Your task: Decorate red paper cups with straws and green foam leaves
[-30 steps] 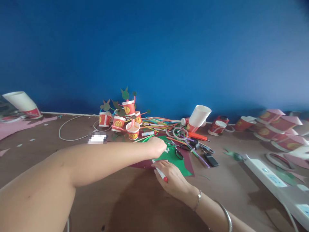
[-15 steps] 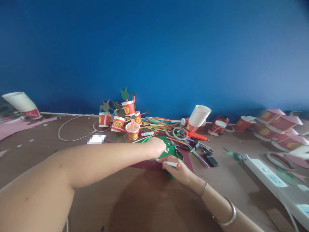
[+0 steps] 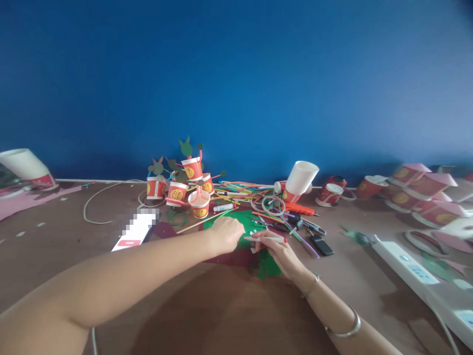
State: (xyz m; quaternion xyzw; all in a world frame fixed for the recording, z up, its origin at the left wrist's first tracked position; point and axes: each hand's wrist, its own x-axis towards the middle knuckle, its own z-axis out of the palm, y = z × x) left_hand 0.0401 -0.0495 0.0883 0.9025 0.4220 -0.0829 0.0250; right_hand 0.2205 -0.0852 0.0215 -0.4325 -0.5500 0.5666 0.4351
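My right hand grips a white marker with a red end, its tip pointing left toward my left hand. That left hand is curled closed over green paper; its fingers face away, so whatever they hold is hidden. Beneath the paper lies a maroon sheet. Small white scraps are scattered between the two hands, and a cut green piece rests below my right wrist. A white tube with a red cap lies just beyond my left hand.
Red paper cups with green animal cutouts stand behind my left hand. Colourful straws, an orange glue gun and a tall white cup stack lie farther back. A phone is left, a power strip right.
My left hand has shifted slightly left and down, uncovering more green paper. My right hand has moved a little right with the marker. More of the phone and the green cut piece shows.
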